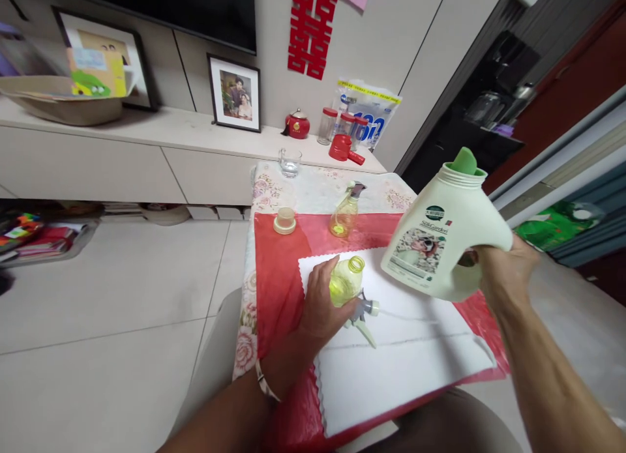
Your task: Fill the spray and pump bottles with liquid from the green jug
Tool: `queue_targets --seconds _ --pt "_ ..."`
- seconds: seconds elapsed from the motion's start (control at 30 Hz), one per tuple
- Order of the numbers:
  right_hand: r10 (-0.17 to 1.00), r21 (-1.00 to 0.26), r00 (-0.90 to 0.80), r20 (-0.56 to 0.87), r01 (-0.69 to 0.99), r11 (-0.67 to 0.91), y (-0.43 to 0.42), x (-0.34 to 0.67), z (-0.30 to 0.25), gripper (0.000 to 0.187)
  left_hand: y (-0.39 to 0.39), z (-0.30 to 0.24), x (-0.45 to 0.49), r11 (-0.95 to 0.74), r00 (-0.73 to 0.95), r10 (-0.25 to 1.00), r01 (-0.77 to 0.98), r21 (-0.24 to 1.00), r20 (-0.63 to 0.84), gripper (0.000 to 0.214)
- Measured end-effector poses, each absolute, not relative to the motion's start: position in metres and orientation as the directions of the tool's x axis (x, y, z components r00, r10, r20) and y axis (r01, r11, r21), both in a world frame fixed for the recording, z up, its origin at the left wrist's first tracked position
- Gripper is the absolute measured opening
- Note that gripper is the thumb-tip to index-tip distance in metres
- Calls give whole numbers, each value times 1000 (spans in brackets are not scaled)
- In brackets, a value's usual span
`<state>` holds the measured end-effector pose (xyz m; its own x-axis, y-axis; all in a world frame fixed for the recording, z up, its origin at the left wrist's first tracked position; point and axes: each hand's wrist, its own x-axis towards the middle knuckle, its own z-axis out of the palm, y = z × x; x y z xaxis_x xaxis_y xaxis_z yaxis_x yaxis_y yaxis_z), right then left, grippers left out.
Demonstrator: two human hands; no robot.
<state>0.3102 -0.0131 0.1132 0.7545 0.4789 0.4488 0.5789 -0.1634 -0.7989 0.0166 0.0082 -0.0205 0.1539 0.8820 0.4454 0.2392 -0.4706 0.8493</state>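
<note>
My left hand (320, 303) is wrapped round a small yellow-green bottle (348, 280) whose neck is open. Beside it on the white mat (391, 375) lies a grey and pale green trigger spray head (362, 316) with a thin tube. Gripped by its handle in my right hand (508, 270) is a large pale green detergent jug (430, 238), held above the mat's right side and slightly tilted. A green pour spout (463, 161) shows in the jug's uncapped mouth. A pale cap (284, 221) rests on the red sheet (278, 277) at the left.
A second spray bottle (345, 208) with its head on stands behind the mat. Farther back on the flowered cloth (267, 189) is a glass cup (290, 162). Along the cabinet (195, 137) are a red scoop (341, 148), glass jars (327, 127) and a red pot (296, 124).
</note>
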Motion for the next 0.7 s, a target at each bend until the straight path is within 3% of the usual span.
queue_targets --seconds 0.17,0.37,0.53,0.7 --pt "475 -880 814 333 450 -155 3 321 59 38 9 -21 17 -460 168 887 245 853 430 80" --pt "467 -914 832 298 390 -110 8 318 32 38 10 -29 20 -451 150 892 262 853 426 88" --pt "490 -893 809 324 433 -124 -1 318 39 34 11 -31 20 -468 163 884 280 838 439 86" --pt "566 -825 731 381 545 -149 -36 313 42 50 11 -28 20 -478 153 878 259 839 453 85"
